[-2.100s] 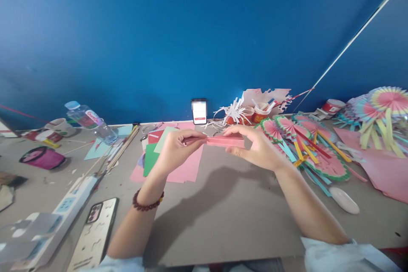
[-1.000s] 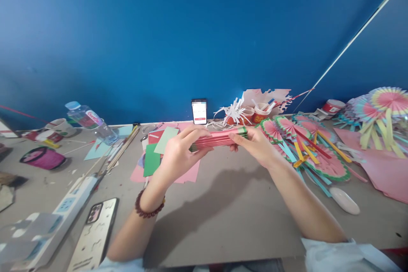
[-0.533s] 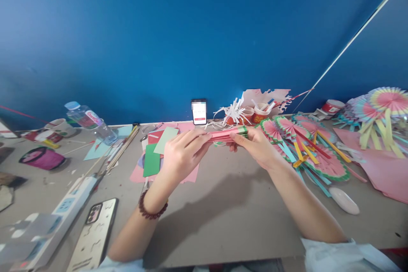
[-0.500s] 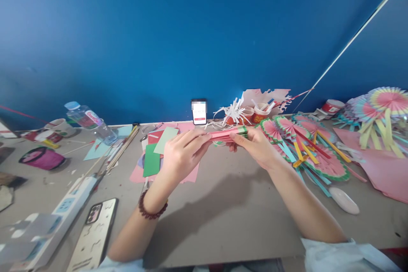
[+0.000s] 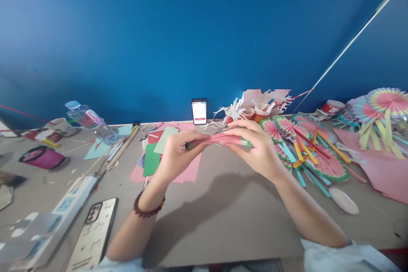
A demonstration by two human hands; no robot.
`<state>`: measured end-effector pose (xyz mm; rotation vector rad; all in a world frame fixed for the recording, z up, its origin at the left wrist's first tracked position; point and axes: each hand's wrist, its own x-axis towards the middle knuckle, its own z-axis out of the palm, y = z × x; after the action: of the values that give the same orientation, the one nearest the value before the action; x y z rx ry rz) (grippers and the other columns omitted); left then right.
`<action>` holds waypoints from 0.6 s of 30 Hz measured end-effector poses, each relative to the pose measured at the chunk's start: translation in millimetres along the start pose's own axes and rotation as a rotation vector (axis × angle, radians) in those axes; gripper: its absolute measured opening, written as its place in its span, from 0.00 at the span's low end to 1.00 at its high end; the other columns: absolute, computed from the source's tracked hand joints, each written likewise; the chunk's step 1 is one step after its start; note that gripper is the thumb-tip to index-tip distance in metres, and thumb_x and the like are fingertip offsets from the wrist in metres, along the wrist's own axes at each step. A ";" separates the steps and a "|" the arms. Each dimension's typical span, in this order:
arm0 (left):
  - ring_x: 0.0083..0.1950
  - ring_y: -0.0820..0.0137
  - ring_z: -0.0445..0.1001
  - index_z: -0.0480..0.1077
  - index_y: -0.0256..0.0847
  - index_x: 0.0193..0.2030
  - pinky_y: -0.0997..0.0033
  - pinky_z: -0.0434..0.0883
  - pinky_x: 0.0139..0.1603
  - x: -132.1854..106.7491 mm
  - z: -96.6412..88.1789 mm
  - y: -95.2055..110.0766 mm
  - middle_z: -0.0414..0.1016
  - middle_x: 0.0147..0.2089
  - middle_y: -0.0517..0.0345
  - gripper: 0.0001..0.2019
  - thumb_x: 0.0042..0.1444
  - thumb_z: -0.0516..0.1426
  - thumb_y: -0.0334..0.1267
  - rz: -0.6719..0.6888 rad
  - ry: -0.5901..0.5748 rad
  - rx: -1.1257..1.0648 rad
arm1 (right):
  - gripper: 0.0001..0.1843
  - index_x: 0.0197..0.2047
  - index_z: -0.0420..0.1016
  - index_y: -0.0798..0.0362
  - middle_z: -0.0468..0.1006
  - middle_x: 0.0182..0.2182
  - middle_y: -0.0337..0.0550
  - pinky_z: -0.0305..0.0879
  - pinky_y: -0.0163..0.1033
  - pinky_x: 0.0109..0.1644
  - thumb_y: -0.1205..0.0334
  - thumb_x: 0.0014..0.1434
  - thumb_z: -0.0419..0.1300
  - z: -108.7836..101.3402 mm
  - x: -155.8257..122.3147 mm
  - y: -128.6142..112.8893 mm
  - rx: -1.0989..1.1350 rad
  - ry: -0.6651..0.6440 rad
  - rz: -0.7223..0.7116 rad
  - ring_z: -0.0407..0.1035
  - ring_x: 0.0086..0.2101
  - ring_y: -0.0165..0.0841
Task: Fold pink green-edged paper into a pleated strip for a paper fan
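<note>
Between my two hands, above the table, is a pleated strip of pink paper [image 5: 219,138] with green at its ends. My left hand [image 5: 181,153] pinches its left part, thumb below and fingers above. At the right part, my right hand [image 5: 258,148] grips it the same way, and a bit of green shows past the fingers. Much of the folded paper is hidden by the fingers. Under and beyond my left hand lie a green paper piece [image 5: 151,160], a pale green piece [image 5: 165,139] and pink sheets [image 5: 191,173].
Finished pleated paper fans [image 5: 328,161] lie at the right, near a white computer mouse [image 5: 344,200] and a pink paper stack [image 5: 382,165]. A phone [image 5: 199,111] leans on the blue wall. At left are a bottle [image 5: 91,120], thin sticks [image 5: 123,146], a power strip [image 5: 60,216] and another phone [image 5: 94,233].
My right hand has turned its grip, now with fingers over the top and thumb below. The pleated paper shows more of its pink middle edge-on and less green.
</note>
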<state>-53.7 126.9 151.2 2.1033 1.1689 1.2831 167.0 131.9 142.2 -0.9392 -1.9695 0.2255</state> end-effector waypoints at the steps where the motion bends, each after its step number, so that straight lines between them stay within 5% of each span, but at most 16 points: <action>1: 0.34 0.69 0.77 0.78 0.43 0.41 0.71 0.75 0.34 -0.6 0.0 -1.4 0.80 0.35 0.55 0.09 0.56 0.61 0.43 -0.027 0.002 -0.012 | 0.10 0.46 0.77 0.43 0.75 0.47 0.45 0.66 0.52 0.57 0.56 0.60 0.60 1.3 -0.5 0.0 -0.003 0.010 0.004 0.69 0.50 0.42; 7: 0.42 0.66 0.76 0.74 0.41 0.47 0.70 0.74 0.39 -0.8 -0.2 -7.6 0.78 0.46 0.50 0.15 0.52 0.63 0.42 -0.083 0.032 -0.092 | 0.09 0.42 0.77 0.45 0.77 0.44 0.46 0.68 0.50 0.53 0.55 0.58 0.62 6.8 -2.7 3.3 0.008 0.054 0.041 0.71 0.47 0.41; 18: 0.39 0.68 0.75 0.76 0.41 0.39 0.74 0.72 0.27 2.5 -3.5 -10.9 0.76 0.42 0.51 0.11 0.52 0.64 0.44 -0.091 0.064 -0.097 | 0.08 0.41 0.76 0.46 0.77 0.44 0.46 0.67 0.49 0.54 0.57 0.57 0.63 7.2 -3.7 4.3 0.037 0.060 0.064 0.71 0.48 0.41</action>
<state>-61.0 134.8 146.6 1.9309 1.1895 1.3469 164.6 133.7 133.6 -0.9753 -1.8757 0.2663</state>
